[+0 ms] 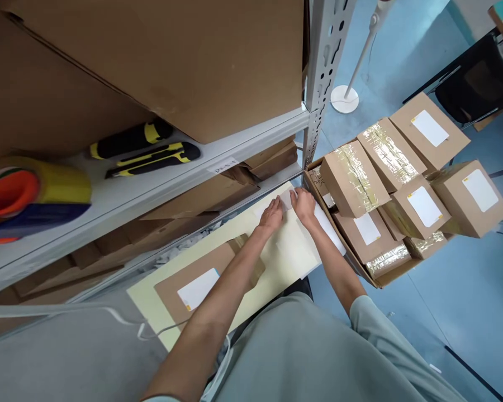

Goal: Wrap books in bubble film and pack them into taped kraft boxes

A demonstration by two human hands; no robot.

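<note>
My left hand (271,215) lies with fingers stretched out at the far end of a pale yellow board (291,248). Close by on the right, my right hand (303,205) is closed, its curled fingertips at the edge of a small white paper (285,199). Part of that paper is hidden by the hands. Under my right forearm, white sheets (329,226) stick out past the board. A cardboard box (171,285) with a white label (198,288) rests on the near left part of the board, partly covered by my left forearm.
A large carton (379,282) piled with taped, labelled boxes (354,178) stands at the right. The shelf (235,148) above holds two utility knives (155,159), tape rolls (62,181) and big cartons (193,61). A perforated metal post (324,67) rises beyond my hands.
</note>
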